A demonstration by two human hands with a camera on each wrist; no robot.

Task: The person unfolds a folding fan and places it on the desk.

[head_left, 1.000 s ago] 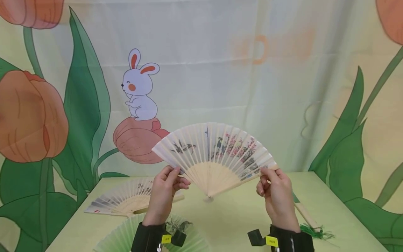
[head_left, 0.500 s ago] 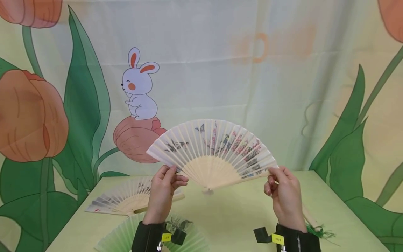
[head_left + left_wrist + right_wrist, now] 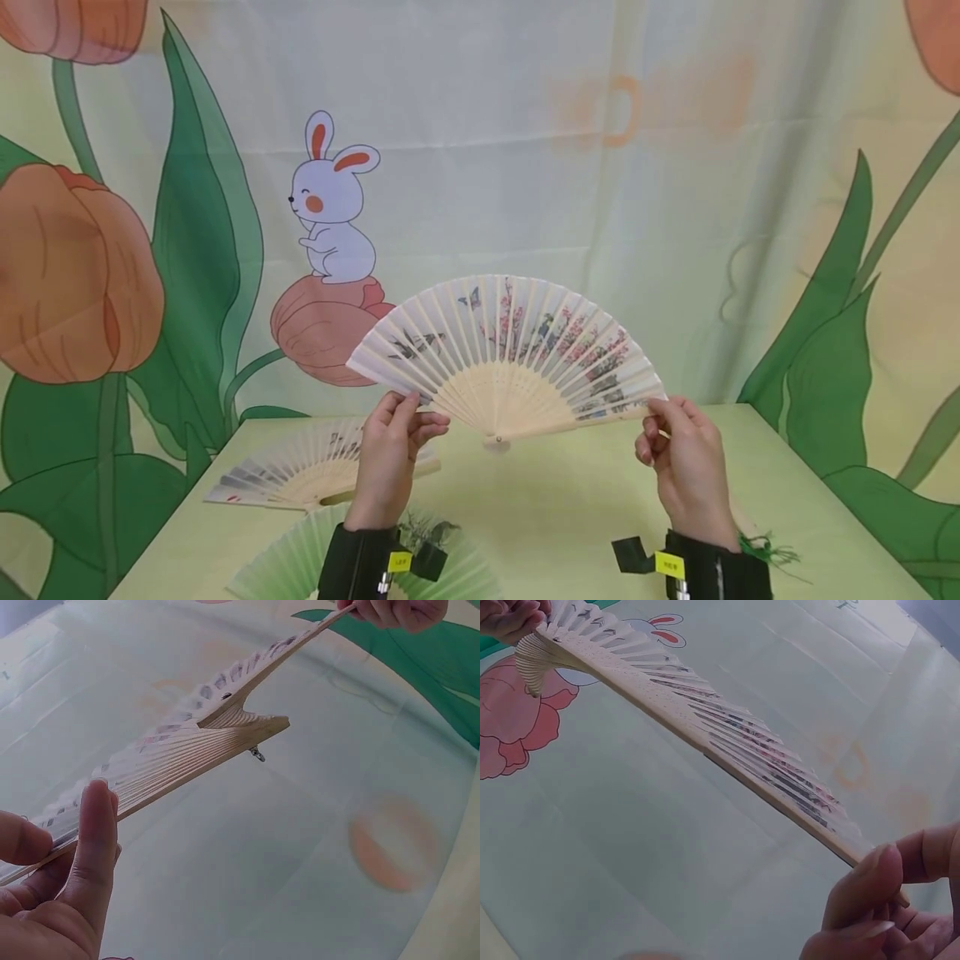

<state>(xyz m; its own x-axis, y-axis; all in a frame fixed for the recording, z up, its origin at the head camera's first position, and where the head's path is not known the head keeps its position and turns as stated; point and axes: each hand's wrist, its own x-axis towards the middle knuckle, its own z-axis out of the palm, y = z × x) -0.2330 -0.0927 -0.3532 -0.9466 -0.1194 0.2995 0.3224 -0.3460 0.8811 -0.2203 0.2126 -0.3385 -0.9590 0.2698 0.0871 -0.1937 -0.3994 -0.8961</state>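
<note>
A white folding fan [image 3: 502,367] is spread wide above the table, its face printed with pink blossoms, a butterfly and a dark bird. My left hand [image 3: 390,454] pinches the left outer rib between thumb and fingers. At the other end, my right hand [image 3: 686,467] pinches the right outer rib near its tip. The left wrist view shows the fan's wooden ribs [image 3: 187,757] nearly edge-on, with a small metal loop at the pivot. In the right wrist view the pale outer rib [image 3: 705,750] runs down to my thumb.
Another open fan [image 3: 277,471], white with grey print, lies on the table [image 3: 555,517] at the left. Nearer stands a spread green fan [image 3: 288,554], partly behind the left sleeve. A green tassel [image 3: 768,550] shows beside the right wrist. A printed cloth [image 3: 487,192] hangs behind.
The fan has spread wider and risen slightly as my right hand moved right. Its butterfly and blossoms show more fully. My left hand has barely moved.
</note>
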